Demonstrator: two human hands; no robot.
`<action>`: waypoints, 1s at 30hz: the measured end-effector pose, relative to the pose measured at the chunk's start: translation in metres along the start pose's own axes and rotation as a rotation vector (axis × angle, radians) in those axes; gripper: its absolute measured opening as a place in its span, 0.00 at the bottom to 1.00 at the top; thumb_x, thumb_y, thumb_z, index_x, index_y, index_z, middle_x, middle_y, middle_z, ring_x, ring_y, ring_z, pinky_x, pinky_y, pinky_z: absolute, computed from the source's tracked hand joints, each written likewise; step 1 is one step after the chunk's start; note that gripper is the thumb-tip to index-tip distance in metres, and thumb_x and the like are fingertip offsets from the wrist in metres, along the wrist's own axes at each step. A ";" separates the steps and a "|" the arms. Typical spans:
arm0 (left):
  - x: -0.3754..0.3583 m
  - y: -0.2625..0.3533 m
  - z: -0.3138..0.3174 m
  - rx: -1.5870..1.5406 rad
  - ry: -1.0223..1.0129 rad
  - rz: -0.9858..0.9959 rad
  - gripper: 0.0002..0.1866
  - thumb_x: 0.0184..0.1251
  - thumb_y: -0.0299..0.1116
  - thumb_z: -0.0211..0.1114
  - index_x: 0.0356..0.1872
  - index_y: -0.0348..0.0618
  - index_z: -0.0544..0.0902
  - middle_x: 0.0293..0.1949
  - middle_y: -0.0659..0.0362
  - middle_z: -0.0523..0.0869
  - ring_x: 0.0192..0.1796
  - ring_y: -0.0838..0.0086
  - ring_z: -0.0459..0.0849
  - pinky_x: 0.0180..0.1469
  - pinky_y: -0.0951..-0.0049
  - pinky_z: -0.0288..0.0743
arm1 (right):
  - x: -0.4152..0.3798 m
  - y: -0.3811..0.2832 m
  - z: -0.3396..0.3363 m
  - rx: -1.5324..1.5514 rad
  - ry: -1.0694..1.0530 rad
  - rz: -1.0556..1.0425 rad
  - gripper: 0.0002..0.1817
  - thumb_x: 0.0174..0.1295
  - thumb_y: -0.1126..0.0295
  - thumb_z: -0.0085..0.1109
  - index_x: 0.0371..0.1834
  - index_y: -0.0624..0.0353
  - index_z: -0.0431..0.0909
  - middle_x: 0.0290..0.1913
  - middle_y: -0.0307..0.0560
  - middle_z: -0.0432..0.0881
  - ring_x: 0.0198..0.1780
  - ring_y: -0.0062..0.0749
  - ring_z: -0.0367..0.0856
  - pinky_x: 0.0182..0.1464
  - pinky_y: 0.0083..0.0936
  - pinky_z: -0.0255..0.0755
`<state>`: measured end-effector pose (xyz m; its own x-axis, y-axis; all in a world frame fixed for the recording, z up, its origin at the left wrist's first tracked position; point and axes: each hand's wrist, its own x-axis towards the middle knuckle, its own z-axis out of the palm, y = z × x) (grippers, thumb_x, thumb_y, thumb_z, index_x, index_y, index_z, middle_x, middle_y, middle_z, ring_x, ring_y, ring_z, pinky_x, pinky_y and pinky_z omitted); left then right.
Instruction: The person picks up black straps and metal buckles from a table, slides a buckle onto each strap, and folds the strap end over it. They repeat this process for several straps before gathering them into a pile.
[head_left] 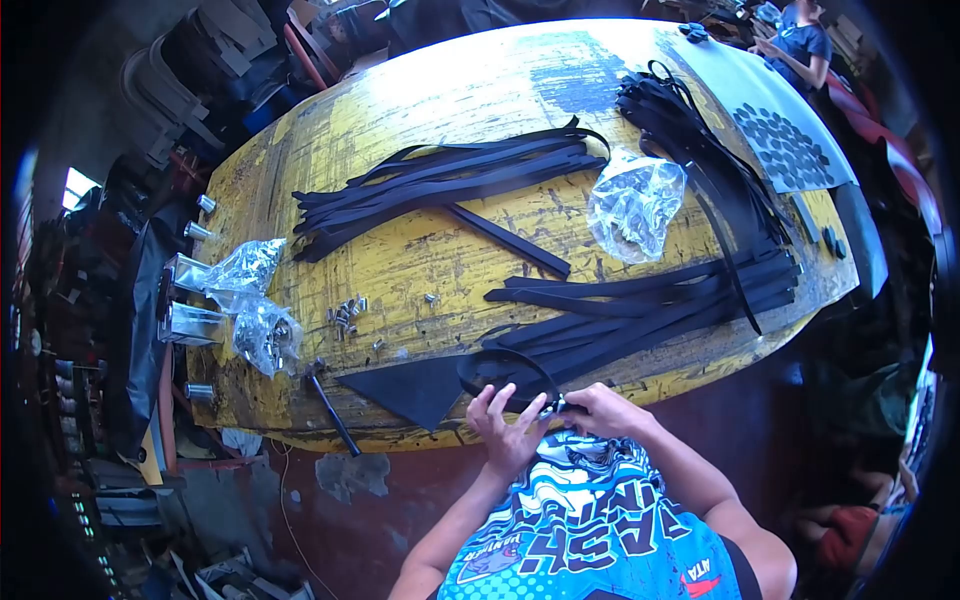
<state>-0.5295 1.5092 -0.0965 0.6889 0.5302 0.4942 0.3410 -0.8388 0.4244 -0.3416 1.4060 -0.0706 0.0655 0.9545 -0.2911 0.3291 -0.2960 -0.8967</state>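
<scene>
A black strap [535,362] curves in a loop at the near edge of the table, in front of my body. My left hand [507,428] grips it, fingers bent and slightly apart. My right hand [606,412] pinches the strap close to my left fingertips. Between the hands shows a small shiny metal piece [547,409], too small to make out fully. Beside my left hand lies a flat dark piece of material [410,388]. Just beyond my hands is a bundle of black straps [640,315].
On the worn yellow table [440,270] lie a hammer [332,410], several small metal cylinders [345,316] and clear plastic bags [637,208]. More strap bundles [450,180] lie farther back. Dark round pieces [780,143] cover a sheet at far right, near another person [803,45].
</scene>
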 end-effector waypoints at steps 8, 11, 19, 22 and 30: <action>0.012 -0.033 -0.001 -0.305 0.163 -0.442 0.14 0.57 0.33 0.75 0.46 0.53 0.87 0.67 0.51 0.66 0.70 0.54 0.61 0.68 0.52 0.57 | 0.008 -0.036 0.020 -0.169 0.189 -0.088 0.11 0.66 0.63 0.57 0.35 0.61 0.79 0.24 0.59 0.81 0.30 0.57 0.81 0.31 0.47 0.72; 0.029 -0.031 0.002 -0.518 0.150 -0.441 0.12 0.57 0.25 0.73 0.43 0.47 0.85 0.56 0.54 0.76 0.58 0.64 0.75 0.59 0.64 0.69 | 0.000 -0.036 0.011 -0.323 0.180 -0.108 0.11 0.68 0.60 0.55 0.39 0.58 0.76 0.26 0.59 0.82 0.31 0.57 0.82 0.32 0.50 0.72; 0.029 -0.031 0.030 -1.100 0.030 -0.615 0.08 0.66 0.17 0.64 0.40 0.39 0.77 0.42 0.58 0.82 0.43 0.80 0.81 0.46 0.80 0.76 | 0.005 -0.037 0.010 -0.419 0.160 -0.160 0.09 0.67 0.63 0.55 0.40 0.56 0.76 0.30 0.55 0.84 0.35 0.54 0.84 0.34 0.48 0.75; 0.027 -0.051 0.053 -1.051 0.177 -0.741 0.06 0.68 0.21 0.64 0.41 0.42 0.77 0.39 0.60 0.82 0.37 0.81 0.79 0.42 0.81 0.74 | -0.003 -0.039 0.011 -0.396 0.086 -0.197 0.06 0.64 0.67 0.57 0.39 0.56 0.78 0.30 0.54 0.84 0.35 0.52 0.84 0.35 0.46 0.75; 0.047 -0.146 0.055 -1.098 0.408 -0.853 0.04 0.74 0.28 0.61 0.45 0.44 0.77 0.45 0.59 0.84 0.45 0.79 0.82 0.45 0.79 0.78 | -0.043 0.002 -0.001 -0.269 0.159 -0.103 0.09 0.65 0.65 0.59 0.36 0.60 0.82 0.30 0.54 0.84 0.35 0.53 0.84 0.40 0.44 0.76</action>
<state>-0.5115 1.6497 -0.1763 0.2403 0.9651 -0.1037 -0.2357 0.1617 0.9583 -0.3427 1.3644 -0.0595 0.1580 0.9790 -0.1290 0.5771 -0.1976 -0.7924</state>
